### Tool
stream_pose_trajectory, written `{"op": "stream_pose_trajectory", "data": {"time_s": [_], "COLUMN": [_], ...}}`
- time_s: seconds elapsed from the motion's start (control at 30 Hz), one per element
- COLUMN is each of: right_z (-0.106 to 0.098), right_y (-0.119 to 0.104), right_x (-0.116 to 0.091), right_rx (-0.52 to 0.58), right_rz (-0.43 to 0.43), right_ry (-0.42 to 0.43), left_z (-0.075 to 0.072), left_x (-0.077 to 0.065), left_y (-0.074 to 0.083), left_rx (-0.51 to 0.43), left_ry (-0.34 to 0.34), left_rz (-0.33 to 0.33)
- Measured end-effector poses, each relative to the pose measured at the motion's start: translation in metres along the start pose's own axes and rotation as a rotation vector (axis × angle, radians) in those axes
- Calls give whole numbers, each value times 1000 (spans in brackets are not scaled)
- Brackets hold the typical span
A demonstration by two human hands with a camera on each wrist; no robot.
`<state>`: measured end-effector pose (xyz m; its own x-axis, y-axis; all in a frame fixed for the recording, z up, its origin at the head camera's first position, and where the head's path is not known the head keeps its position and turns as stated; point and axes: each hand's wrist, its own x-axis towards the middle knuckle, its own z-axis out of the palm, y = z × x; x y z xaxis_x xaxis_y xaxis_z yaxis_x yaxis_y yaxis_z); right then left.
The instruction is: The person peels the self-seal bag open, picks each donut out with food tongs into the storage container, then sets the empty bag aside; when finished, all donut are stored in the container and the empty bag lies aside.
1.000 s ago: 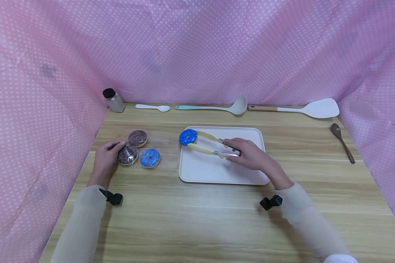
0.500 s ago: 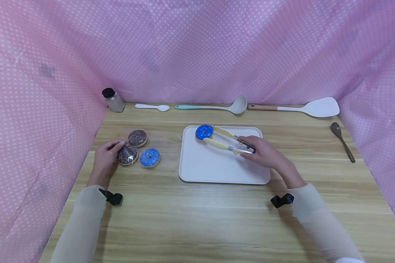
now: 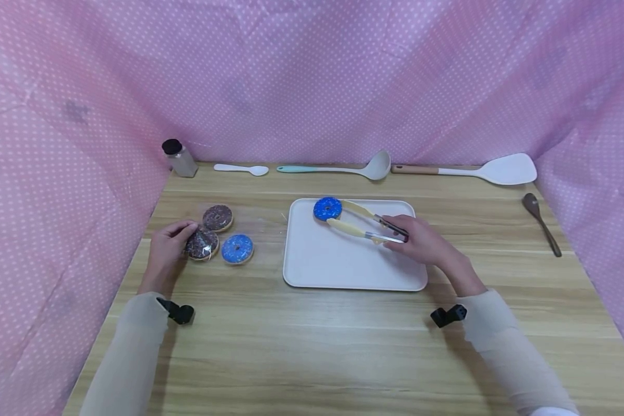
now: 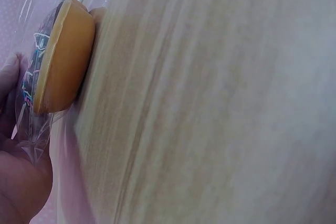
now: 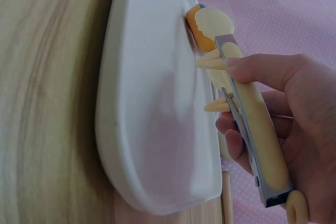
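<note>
My left hand (image 3: 169, 248) pinches the left end of a clear plastic bag (image 4: 34, 145). Inside it lie two chocolate doughnuts (image 3: 218, 218) with sprinkles and a light-looking blue doughnut (image 3: 237, 249). In my right hand (image 3: 416, 240) I grip a pair of tongs (image 5: 257, 129) with cream tips and metal arms. The tong tips stand at either side of another blue doughnut (image 3: 327, 208), unbagged, at the back left of a white rectangular tray (image 3: 343, 271). Whether the tips press on it I cannot tell. The right wrist view shows this doughnut's orange side (image 5: 198, 32) close to the tray.
Along the back edge lie a white spoon (image 3: 249, 170), a ladle (image 3: 377, 167) with a mint handle and a white spatula (image 3: 507, 170). A black-capped jar (image 3: 182, 162) stands at the back left corner. A brown wooden spoon (image 3: 541, 224) lies at the right.
My right hand has carried the blue doughnut in the tongs rightward, from the tray's left edge to over its back left part. My left hand and the bagged doughnuts have stayed put.
</note>
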<state>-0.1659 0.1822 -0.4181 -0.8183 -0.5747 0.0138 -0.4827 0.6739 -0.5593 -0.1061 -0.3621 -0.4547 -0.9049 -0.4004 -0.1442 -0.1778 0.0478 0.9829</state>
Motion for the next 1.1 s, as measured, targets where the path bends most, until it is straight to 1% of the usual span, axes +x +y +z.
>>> {"op": "stream_pose_trajectory", "data": {"time_s": [0.17, 0.3, 0.5, 0.7, 0.77, 0.9, 0.93, 1.07, 1.1], "right_z": [-1, -1, -4, -9, -11, -14, -14, -9, -7], "right_y": [0, -2, -3, -6, -9, -17, -19, -27, -29], "right_x": [-2, -4, -7, -10, -10, -8, -7, -1, 1], "right_rx": [-35, -57, -65, -54, -57, -56, -53, -45, -32], "right_rz": [12, 43, 55, 52, 38, 2, -8, -49, -61], "right_ry": [1, -8, -9, 2, 8, 28, 28, 24, 16], "left_z": [0, 0, -1, -1, 0, 0, 0, 0, 0], "left_x": [0, 0, -1, 0, 0, 0, 0, 0, 0], "left_y": [0, 0, 2, 2, 2, 2, 2, 2, 2], "left_rx": [-2, -5, 71, 137, 160, 147, 123, 95, 74], "left_ry": [5, 6, 5, 8, 12, 13, 11, 5, 4], "left_rz": [-13, -33, -59, -61, -60, -53, -49, -37, -36]}}
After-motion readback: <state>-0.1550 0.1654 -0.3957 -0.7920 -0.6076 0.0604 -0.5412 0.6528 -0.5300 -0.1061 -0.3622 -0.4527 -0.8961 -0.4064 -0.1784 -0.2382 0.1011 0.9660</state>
